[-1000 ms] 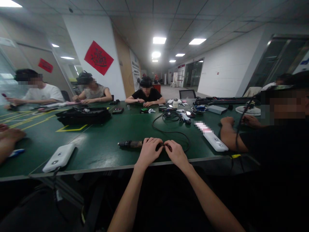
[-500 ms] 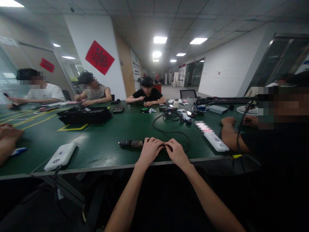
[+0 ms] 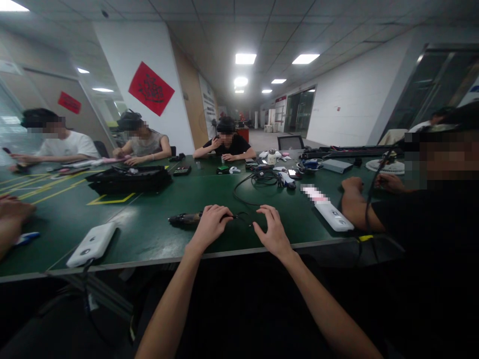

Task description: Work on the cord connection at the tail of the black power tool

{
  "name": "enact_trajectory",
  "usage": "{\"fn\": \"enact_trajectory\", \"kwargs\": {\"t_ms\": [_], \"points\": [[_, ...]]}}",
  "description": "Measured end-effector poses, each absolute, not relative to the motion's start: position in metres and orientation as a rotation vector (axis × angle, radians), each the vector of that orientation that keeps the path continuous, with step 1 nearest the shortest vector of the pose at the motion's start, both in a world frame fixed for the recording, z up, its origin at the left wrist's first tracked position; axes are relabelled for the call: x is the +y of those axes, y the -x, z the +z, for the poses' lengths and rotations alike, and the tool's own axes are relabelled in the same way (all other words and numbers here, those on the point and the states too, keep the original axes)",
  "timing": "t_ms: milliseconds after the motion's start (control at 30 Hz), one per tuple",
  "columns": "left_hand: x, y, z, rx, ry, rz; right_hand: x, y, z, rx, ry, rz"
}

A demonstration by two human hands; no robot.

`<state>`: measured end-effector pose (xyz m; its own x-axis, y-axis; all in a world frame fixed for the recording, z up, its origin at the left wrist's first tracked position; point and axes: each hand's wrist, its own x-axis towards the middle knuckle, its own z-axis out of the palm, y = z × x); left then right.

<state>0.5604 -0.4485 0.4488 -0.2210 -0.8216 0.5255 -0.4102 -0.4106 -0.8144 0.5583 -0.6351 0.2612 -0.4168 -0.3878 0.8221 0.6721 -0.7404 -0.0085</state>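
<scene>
My left hand (image 3: 214,222) is wrapped around the rear of a dark corded electric screwdriver (image 3: 183,219) lying along the table, its narrow tip pointing left. The hand covers much of the body. A black cord (image 3: 236,216) leaves its rear end beside my left fingertips. To the right, my right hand (image 3: 272,229) is open, thumb and fingers apart, with nothing between them. It hovers just above the table near the cord.
A white power bank (image 3: 93,243) with a cable lies at left. Another white device (image 3: 333,214) lies at right by a co-worker's arm (image 3: 357,212). Beyond are coiled cables (image 3: 264,178) and a black tray (image 3: 129,180). The green table (image 3: 149,234) ends close before me.
My right hand has let go of the cord and opened, parting from my left hand. My left hand has slid left with the screwdriver.
</scene>
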Motion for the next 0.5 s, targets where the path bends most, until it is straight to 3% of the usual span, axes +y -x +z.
{"fn": "enact_trajectory", "kwargs": {"t_ms": [267,500], "points": [[-0.383,-0.563,0.538,1.133,1.825,-1.871,-0.636,-0.559,0.260,-0.378,1.148,-2.204],[-0.354,-0.582,0.566,0.947,1.865,-1.853,-0.636,-0.562,0.262,-0.370,1.173,-2.200]]}}
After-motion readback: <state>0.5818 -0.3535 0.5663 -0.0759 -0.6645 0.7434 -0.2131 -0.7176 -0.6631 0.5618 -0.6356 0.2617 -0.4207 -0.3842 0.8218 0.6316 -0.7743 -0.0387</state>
